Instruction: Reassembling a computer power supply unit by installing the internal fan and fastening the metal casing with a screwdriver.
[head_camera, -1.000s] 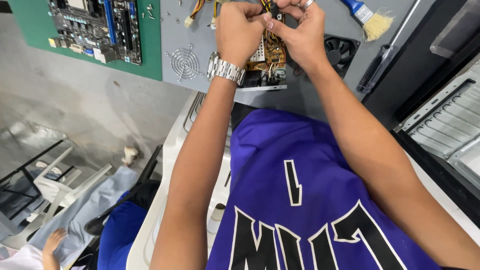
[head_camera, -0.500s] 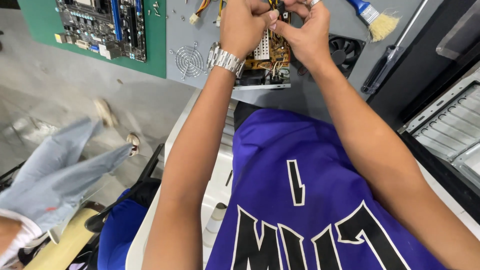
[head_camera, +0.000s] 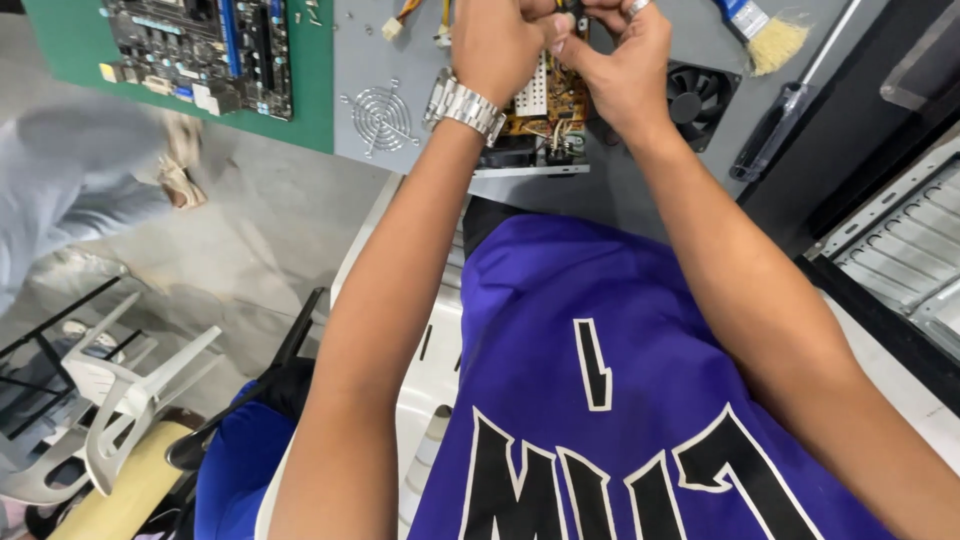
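Head view: both hands meet at the far edge, over the circuit board (head_camera: 545, 105) on the grey counter (head_camera: 640, 195). Left hand (head_camera: 497, 45) and right hand (head_camera: 615, 60) pinch something small between fingertips, directly above the board; what it is, I cannot tell.

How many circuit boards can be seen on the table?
2: a dark motherboard on the green mat at the upper left, and a brown board under both hands. Others may be hidden beyond the top edge.
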